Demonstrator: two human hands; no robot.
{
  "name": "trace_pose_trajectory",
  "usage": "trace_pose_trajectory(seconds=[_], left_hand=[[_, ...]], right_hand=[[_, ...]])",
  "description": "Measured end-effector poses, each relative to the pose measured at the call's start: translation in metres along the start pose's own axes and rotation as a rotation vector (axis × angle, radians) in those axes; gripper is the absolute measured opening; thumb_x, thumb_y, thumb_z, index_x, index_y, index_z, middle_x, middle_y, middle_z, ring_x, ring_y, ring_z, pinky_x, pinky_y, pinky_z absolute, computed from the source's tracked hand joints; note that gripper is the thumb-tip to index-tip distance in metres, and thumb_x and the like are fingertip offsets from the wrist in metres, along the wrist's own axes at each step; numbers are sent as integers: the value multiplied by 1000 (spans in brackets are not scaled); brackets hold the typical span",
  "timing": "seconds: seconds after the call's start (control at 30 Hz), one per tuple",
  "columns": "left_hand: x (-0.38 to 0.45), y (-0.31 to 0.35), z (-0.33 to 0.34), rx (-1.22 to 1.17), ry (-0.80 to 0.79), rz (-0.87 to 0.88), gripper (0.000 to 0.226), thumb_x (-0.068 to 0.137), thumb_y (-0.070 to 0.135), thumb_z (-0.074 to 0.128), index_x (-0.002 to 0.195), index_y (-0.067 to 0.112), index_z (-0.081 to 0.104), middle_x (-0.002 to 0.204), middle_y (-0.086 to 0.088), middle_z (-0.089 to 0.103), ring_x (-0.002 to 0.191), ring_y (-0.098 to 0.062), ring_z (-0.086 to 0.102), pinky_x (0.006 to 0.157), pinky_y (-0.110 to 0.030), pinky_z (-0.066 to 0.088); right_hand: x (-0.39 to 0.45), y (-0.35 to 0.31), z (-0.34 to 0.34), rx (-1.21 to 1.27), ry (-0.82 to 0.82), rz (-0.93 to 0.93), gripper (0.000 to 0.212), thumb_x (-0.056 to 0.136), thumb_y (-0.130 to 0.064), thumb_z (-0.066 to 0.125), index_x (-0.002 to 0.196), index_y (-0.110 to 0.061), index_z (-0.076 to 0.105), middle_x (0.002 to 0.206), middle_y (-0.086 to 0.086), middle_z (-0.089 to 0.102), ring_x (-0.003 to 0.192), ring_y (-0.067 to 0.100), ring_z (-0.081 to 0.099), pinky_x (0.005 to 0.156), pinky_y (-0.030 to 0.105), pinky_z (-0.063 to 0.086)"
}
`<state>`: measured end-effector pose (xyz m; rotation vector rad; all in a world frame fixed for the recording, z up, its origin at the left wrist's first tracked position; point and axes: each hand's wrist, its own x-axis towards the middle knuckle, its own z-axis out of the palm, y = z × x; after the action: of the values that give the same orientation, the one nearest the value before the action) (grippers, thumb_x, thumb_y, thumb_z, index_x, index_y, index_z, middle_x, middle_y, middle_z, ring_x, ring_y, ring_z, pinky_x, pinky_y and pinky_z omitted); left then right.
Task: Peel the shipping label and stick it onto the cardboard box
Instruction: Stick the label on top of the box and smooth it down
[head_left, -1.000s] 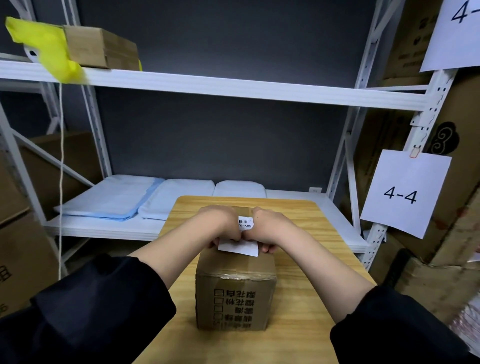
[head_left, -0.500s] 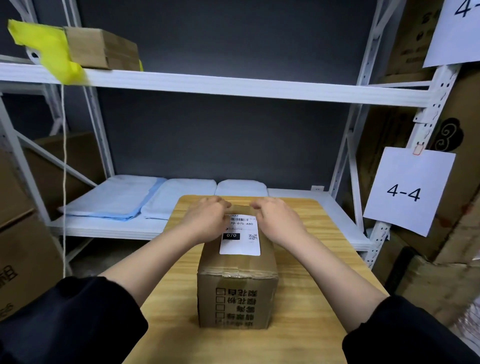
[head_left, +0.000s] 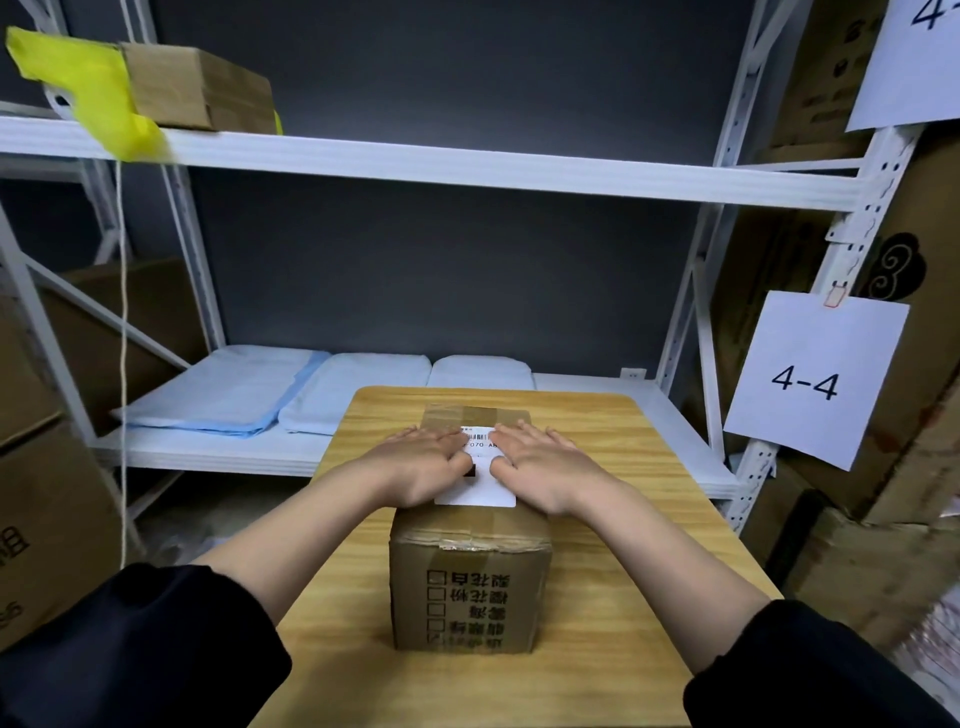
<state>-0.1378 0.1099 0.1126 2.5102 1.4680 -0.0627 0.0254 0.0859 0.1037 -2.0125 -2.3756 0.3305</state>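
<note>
A taped brown cardboard box (head_left: 470, 582) stands in the middle of a small wooden table (head_left: 613, 597). A white shipping label (head_left: 480, 486) with a barcode lies flat on the box's top. My left hand (head_left: 423, 465) rests palm down on the label's left part, fingers stretched out. My right hand (head_left: 545, 465) lies flat on its right part in the same way. Both hands cover the label's side edges; only its middle strip and near edge show.
White metal shelving (head_left: 467, 166) stands behind the table, with folded pale blue cloths (head_left: 234, 389) on the lower shelf. A small carton (head_left: 197, 88) with yellow tape sits on the upper shelf. Stacked cartons flank both sides; a "4-4" paper sign (head_left: 810, 379) hangs at right.
My hands went from curled at the label's far edge to spread flat on the label, sliding toward me. The label now lies flat on the box top.
</note>
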Motion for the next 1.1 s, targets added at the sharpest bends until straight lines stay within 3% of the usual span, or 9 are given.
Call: trace_pose_trajectory(seconds=[0.2, 0.3, 0.4, 0.53, 0.9, 1.1], left_hand=[[0, -8, -9, 49, 35, -65, 55, 98, 34, 19, 150, 18, 22, 161, 1, 15, 148, -15, 11, 119, -32, 7], [3, -5, -8, 56, 68, -70, 57, 97, 34, 22, 151, 17, 16, 162, 1, 10, 149, -16, 7, 120, -32, 4], [7, 4, -6, 51, 70, 8, 59, 97, 34, 24, 152, 19, 9, 162, 1, 2, 149, -14, 0, 121, -31, 1], [14, 11, -2, 48, 16, 59, 59, 98, 41, 20, 152, 21, 6, 162, 1, 2, 149, -15, 1, 120, -31, 2], [16, 10, 6, 44, 7, -52, 60, 97, 39, 17, 152, 17, 7, 162, 1, 1, 149, -14, 0, 121, -31, 2], [3, 8, 5, 13, 55, -94, 65, 96, 43, 20, 152, 16, 3, 162, -1, -4, 149, -16, -3, 121, -31, 1]], right_hand=[[-3, 5, -7, -26, 19, 84, 58, 97, -36, 19, 152, -20, 15, 162, -6, 8, 149, 13, 0, 119, 37, -1], [1, 2, -7, -53, 88, 111, 59, 96, -36, 20, 152, -17, 17, 162, -4, 7, 149, 13, 1, 120, 38, 1], [3, -8, -10, 33, 127, 11, 58, 96, -32, 24, 152, -18, 15, 162, -1, 9, 149, 12, 3, 121, 36, 2], [1, -11, -11, 198, 59, -27, 60, 97, -30, 26, 153, -19, 8, 161, 4, 13, 148, 16, 10, 118, 29, 6], [3, 0, 4, 28, 35, -4, 57, 98, -37, 19, 152, -24, 11, 162, -7, 1, 148, 9, -1, 121, 32, 0], [-3, 3, 5, 11, 164, 47, 58, 96, -34, 22, 152, -19, 15, 162, -3, -1, 148, 9, -2, 121, 33, 0]])
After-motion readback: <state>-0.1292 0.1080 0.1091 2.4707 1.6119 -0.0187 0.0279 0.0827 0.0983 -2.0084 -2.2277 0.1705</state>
